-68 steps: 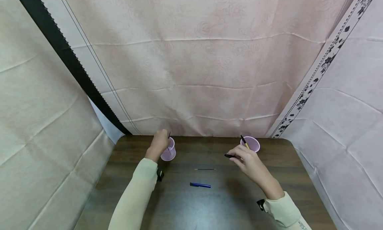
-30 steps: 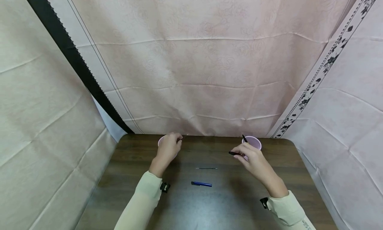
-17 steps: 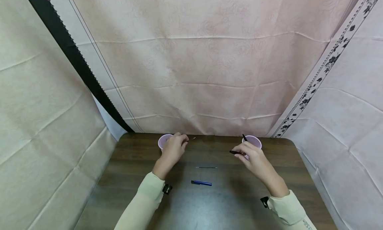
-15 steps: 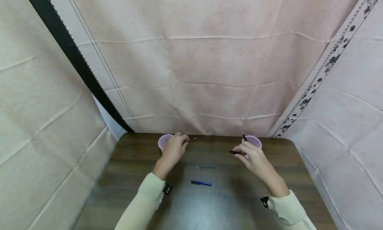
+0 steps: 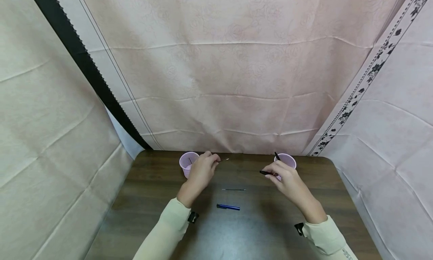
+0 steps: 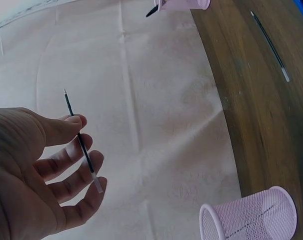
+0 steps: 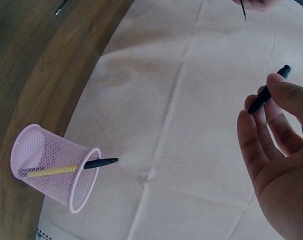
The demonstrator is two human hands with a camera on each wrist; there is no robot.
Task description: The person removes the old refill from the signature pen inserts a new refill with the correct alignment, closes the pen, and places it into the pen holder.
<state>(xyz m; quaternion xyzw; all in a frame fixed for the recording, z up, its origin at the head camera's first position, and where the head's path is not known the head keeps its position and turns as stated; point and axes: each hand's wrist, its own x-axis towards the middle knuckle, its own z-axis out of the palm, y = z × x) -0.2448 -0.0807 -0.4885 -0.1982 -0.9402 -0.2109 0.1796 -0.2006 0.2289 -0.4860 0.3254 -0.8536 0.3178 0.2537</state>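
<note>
My left hand (image 5: pixel 202 169) pinches a thin dark pen refill (image 6: pixel 81 142) between thumb and fingers, just right of the left pink mesh cup (image 5: pixel 185 167). The refill's metal tip points away from the palm, and its clear end lies by the little finger. Another thin dark stick, like a refill, leans inside that cup. My right hand (image 5: pixel 285 179) pinches a short black tapered pen barrel (image 7: pixel 269 89) in front of the right pink mesh cup (image 7: pixel 51 147). In that cup stands a pen (image 7: pixel 54 171) with a yellow patterned body and a black end.
Another dark refill (image 5: pixel 233 189) lies across the middle of the brown wooden table (image 5: pixel 257 237). Nearer me is a blue pen (image 5: pixel 228 207) with a dark clip. Pale cloth (image 5: pixel 216 79) hangs behind the table and along both sides.
My left hand has come out of the left cup with the refill and moved rightward, uncovering the cup. The right hand with the black barrel has barely moved.
</note>
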